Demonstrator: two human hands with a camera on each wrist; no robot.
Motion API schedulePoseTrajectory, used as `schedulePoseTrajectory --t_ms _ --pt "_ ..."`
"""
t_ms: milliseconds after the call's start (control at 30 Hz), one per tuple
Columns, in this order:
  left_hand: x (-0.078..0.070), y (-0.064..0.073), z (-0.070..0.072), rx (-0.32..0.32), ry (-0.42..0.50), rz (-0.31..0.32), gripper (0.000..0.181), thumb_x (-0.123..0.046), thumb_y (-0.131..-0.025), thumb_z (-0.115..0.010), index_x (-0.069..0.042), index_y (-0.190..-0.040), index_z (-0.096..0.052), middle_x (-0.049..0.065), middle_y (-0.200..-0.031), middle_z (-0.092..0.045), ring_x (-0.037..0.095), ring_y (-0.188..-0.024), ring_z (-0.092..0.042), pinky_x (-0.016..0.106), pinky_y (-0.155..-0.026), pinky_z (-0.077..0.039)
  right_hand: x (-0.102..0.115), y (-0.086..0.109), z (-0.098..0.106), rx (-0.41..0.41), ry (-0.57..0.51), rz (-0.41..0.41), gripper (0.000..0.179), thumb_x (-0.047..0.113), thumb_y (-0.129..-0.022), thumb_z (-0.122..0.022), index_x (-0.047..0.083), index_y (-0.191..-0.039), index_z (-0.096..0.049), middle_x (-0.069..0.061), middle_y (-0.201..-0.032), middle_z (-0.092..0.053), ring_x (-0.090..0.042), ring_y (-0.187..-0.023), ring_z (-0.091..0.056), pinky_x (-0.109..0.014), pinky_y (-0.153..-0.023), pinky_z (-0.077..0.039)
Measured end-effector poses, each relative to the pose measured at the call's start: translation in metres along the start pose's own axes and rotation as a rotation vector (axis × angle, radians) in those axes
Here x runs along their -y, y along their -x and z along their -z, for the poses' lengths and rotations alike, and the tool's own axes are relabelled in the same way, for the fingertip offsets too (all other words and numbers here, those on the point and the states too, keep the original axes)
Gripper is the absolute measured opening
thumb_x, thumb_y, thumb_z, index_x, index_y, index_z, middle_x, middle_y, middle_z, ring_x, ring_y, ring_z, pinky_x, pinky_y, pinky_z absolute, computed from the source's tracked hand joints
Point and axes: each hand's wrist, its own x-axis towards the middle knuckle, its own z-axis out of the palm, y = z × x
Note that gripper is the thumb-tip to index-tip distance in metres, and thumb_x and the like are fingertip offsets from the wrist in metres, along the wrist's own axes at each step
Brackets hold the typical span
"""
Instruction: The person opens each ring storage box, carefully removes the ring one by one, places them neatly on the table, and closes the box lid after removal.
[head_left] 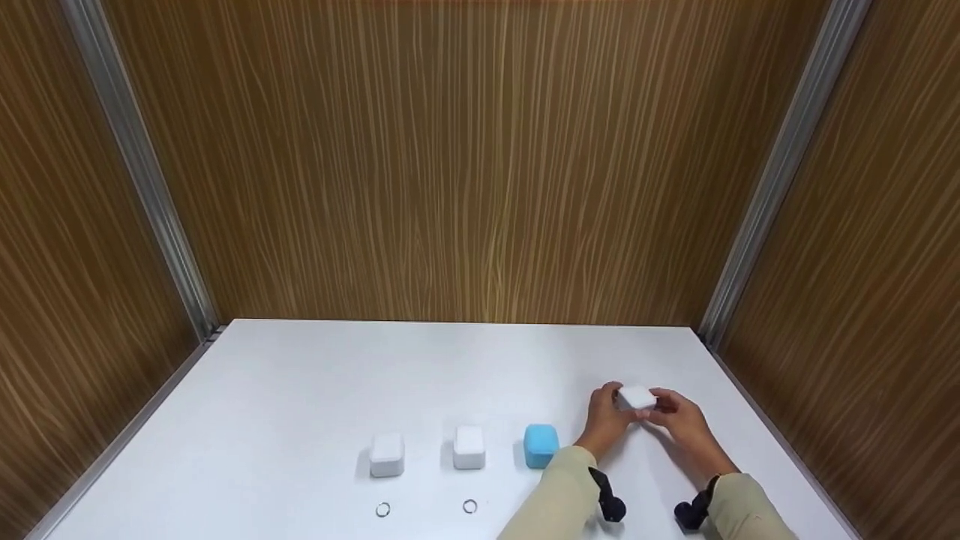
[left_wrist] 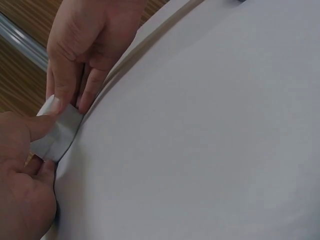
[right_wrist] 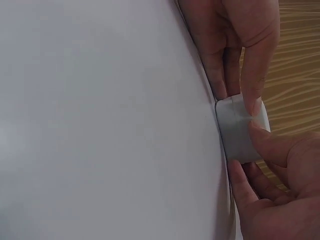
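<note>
Both hands hold a small white ring box (head_left: 637, 397) with rounded corners near the table's right side. My left hand (head_left: 604, 414) grips it from the left and my right hand (head_left: 682, 422) from the right. In the right wrist view the two thumbs meet on the near face of the box (right_wrist: 234, 129), with other fingers at its ends. The left wrist view shows the same box (left_wrist: 64, 131) low at the white tabletop, partly covered by fingers. Just left of the left hand stands a light blue ring box (head_left: 541, 445).
Two more white boxes, one in the middle (head_left: 469, 447) and one farther left (head_left: 387, 454), stand in a row with the blue one. In front of them lie two small metal rings, a right ring (head_left: 469, 506) and a left ring (head_left: 383, 509). Wood-grain walls (head_left: 450, 165) enclose the table.
</note>
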Motion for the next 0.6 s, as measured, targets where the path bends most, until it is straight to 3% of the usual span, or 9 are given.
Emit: schedulePoseTrajectory --t_ms 367,600 --pt "0.0017 0.0029 -0.0064 -0.045 -0.038 -0.071 0.053 -0.017 -0.076 -0.088 -0.005 -0.12 -0.06 0.005 -0.108 -0.059 0.014 -0.101 -0.057 0.026 -0.094 -0.048 -0.0029 0.0033 0.0024 -0.01 0.01 0.01 0.057 0.009 -0.088 -0.077 -0.011 -0.135 -0.052 -0.032 -0.128 -0.06 -0.039 -0.119 -0.06 -0.016 -0.082 -0.049" --pt "0.0019 0.0033 -0.0008 -0.057 -0.057 -0.075 0.052 -0.017 -0.078 -0.086 -0.005 -0.121 -0.059 0.004 -0.109 -0.059 0.015 -0.104 -0.058 0.028 -0.096 -0.048 -0.0018 -0.0011 -0.0015 0.002 -0.026 0.026 0.056 0.009 -0.088 -0.076 -0.012 -0.134 -0.052 -0.028 -0.123 -0.063 -0.025 -0.108 -0.062 -0.018 -0.08 -0.051"
